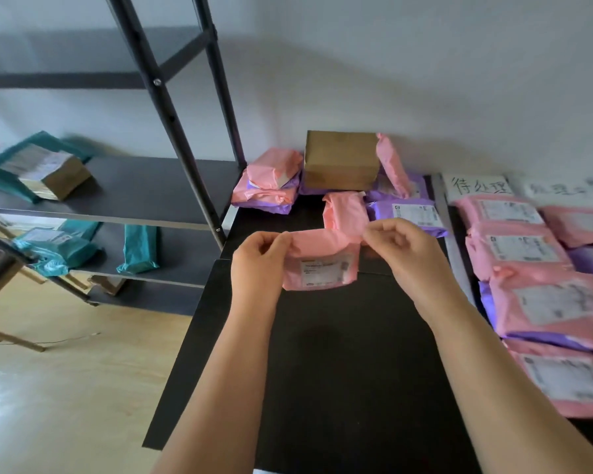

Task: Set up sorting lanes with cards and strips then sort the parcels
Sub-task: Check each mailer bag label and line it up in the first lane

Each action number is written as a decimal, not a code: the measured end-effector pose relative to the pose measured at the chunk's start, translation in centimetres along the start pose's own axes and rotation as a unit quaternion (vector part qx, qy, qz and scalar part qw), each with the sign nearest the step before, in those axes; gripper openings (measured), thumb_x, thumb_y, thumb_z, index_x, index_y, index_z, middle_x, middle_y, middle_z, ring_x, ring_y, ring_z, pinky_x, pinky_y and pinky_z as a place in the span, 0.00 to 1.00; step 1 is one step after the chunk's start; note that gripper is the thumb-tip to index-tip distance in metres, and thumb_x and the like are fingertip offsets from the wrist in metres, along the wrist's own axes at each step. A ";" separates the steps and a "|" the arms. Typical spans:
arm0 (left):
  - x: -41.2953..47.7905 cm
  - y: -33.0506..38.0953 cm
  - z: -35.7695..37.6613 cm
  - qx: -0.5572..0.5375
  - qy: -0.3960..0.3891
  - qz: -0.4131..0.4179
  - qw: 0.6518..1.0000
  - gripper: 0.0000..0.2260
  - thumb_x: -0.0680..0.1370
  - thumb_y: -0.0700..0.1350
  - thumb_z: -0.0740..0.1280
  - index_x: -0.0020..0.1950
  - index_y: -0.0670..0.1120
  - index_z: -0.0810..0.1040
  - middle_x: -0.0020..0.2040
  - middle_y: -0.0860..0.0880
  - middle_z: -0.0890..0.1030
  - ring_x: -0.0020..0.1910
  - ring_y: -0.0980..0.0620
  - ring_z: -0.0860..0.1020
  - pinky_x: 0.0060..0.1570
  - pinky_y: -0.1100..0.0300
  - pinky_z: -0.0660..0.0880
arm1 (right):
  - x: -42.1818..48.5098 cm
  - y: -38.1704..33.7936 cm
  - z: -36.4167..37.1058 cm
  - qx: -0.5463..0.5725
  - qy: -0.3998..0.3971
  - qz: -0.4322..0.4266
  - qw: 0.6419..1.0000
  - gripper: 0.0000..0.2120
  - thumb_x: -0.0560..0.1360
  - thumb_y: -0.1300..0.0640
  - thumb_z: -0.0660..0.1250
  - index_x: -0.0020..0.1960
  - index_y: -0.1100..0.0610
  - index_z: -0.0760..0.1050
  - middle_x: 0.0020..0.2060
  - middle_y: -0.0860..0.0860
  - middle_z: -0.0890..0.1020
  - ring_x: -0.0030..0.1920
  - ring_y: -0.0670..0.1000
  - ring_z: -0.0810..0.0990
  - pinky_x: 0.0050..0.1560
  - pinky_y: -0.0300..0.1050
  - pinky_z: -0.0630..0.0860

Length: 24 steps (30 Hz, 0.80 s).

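At the centre of the frame, over the black table [339,354]: a pink parcel [322,265], a soft plastic mailer, slightly puffed, with its top edge creased. White printed label across the front, facing the camera, text too blurred to read. Lower edge close to the tabletop; touching or not, impossible to tell.

Left hand [259,258] at the parcel's upper left corner, back of the hand toward the camera, thumb and curled fingers pinching the plastic. Right hand [396,248] at the upper right corner, likewise pinching it, knuckles raised. Both forearms bare, reaching up from the bottom edge of the frame and narrowing toward the parcel.

Just above the held parcel, a loose pile of pink and purple parcels [271,186] around a brown cardboard box [341,159] against the wall. To the right, a grey strip [457,254] running down the table, then rows of pink parcels [514,248], labels up, below a handwritten white card [478,188]. A second white card [562,193] further right, writing blurred.

At left, a dark shelf unit [117,186] with teal parcels [137,248].
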State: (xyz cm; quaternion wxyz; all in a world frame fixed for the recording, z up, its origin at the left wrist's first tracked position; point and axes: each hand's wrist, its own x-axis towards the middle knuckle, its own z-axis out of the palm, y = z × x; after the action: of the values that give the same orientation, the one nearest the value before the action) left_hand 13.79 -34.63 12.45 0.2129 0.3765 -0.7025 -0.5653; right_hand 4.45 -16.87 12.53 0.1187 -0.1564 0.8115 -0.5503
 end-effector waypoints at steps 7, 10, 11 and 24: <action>-3.1 4.6 0.6 -0.067 -0.017 0.002 0.998 0.09 0.78 0.48 0.69 0.40 0.47 0.83 0.40 0.47 0.84 0.42 0.49 0.81 0.43 0.54 0.77 | -2.9 -2.8 -3.4 -0.079 0.020 -0.126 0.989 0.11 0.73 0.49 0.73 0.55 0.48 0.80 0.45 0.37 0.82 0.48 0.33 0.78 0.44 0.25 0.73; -4.6 5.6 0.9 -0.095 -0.049 0.007 0.994 0.11 0.77 0.56 0.69 0.39 0.52 0.84 0.41 0.50 0.85 0.47 0.47 0.83 0.52 0.50 0.79 | -3.8 -3.4 -4.3 -0.067 0.070 -0.133 0.986 0.05 0.75 0.50 0.72 0.50 0.48 0.81 0.40 0.39 0.83 0.43 0.37 0.81 0.44 0.31 0.77; -5.1 5.8 0.9 -0.102 -0.069 0.017 0.992 0.12 0.76 0.59 0.69 0.41 0.54 0.84 0.42 0.51 0.85 0.48 0.47 0.83 0.53 0.50 0.80 | -4.0 -3.5 -4.6 -0.049 0.085 -0.129 0.987 0.04 0.75 0.49 0.72 0.47 0.48 0.82 0.37 0.40 0.83 0.41 0.39 0.82 0.44 0.35 0.78; -8.7 5.6 0.8 -0.118 -0.203 0.039 0.971 0.10 0.72 0.51 0.75 0.50 0.49 0.85 0.48 0.51 0.87 0.47 0.51 0.85 0.52 0.52 0.80 | -6.2 -4.4 -7.4 0.165 0.138 -0.065 0.974 0.10 0.74 0.51 0.74 0.54 0.50 0.80 0.41 0.43 0.86 0.42 0.42 0.85 0.42 0.41 0.79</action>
State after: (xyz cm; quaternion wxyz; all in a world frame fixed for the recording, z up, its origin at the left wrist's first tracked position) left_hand 17.01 -27.01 18.68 0.1301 0.1986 -0.6734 -0.7001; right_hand 8.03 -9.67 19.46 -0.0064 -0.1094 0.7063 -0.6994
